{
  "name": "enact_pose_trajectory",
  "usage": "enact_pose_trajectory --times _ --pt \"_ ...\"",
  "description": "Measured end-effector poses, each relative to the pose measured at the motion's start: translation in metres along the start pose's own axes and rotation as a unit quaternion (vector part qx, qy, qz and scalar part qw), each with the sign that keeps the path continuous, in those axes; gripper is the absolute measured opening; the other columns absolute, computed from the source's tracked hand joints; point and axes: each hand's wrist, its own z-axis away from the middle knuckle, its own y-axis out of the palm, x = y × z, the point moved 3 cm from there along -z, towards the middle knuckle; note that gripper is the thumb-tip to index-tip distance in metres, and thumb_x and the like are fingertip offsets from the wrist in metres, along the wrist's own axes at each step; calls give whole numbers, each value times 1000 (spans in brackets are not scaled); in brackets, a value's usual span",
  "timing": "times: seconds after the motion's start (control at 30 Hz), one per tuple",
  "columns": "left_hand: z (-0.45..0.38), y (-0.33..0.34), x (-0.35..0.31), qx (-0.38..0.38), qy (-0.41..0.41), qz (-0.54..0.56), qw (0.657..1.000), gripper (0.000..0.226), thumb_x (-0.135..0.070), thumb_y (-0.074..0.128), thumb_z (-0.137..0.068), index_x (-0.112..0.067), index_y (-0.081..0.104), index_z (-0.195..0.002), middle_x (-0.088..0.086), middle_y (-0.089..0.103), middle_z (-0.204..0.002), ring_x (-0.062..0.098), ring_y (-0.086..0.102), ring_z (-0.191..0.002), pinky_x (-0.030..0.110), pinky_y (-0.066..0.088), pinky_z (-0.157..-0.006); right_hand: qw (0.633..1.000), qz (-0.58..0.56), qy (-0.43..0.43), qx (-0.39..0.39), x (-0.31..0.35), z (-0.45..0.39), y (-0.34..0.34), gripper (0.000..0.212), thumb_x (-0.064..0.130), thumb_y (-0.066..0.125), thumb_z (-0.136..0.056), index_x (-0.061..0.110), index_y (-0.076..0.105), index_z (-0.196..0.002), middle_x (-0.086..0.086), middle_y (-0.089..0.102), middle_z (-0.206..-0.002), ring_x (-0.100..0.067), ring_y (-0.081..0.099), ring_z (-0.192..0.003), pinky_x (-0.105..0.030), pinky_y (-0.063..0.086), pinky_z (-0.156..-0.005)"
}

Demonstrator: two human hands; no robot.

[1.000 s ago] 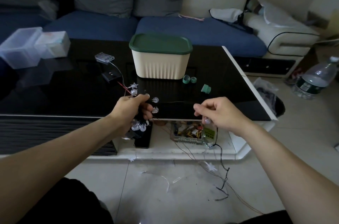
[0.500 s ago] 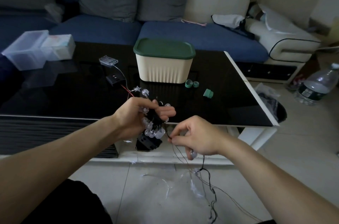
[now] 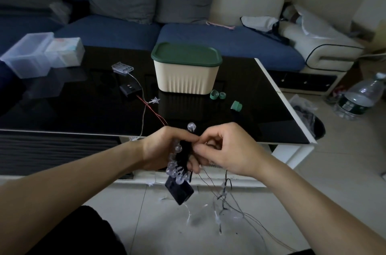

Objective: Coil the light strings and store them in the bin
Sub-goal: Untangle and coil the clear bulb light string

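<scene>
both fingers [image 3: 189, 138] tight on light string [image 3: 177, 162]

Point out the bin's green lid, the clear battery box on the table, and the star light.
green lid [image 3: 186, 54], head view, middle of its top.
clear battery box [image 3: 122, 67], head view, its top face.
star light [image 3: 155, 100], head view, the star's centre.

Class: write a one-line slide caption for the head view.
Both hands wind a light string into a coil before the lidded bin.
</scene>
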Motion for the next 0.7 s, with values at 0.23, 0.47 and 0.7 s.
enact_pose_trajectory --times 0.23,0.47,0.7 --pt "-3 -2 5 12 23 -99 995 35 -30 53 -91 3 60 -82 16 55 -61 20 50 -53 29 43 -64 998 17 19 -62 -10 -3 -8 24 27 89 -75 22 66 -80 4 69 -64 -1 63 -56 -17 51 -56" --pt "0 -13 7 6 20 -84 996 35 -36 55 -92 -11 58 -68 5 42 -51 18 45 -39 33 31 -50 999 -5 40 10 -18 -6 -11 27 44 76 -84 18 69 -81 3 69 -69 -4 62 -61 -23 49 -60" --pt "-2 -30 0 -170 78 68 980 33 -32 55 -90 -15 46 -63 1 30 -51 19 39 -41 27 34 -46 995 -14 98 22 -39 -7 -30 34 49 73 -82 15 74 -85 1 71 -68 -11 64 -65 -27 54 -68"
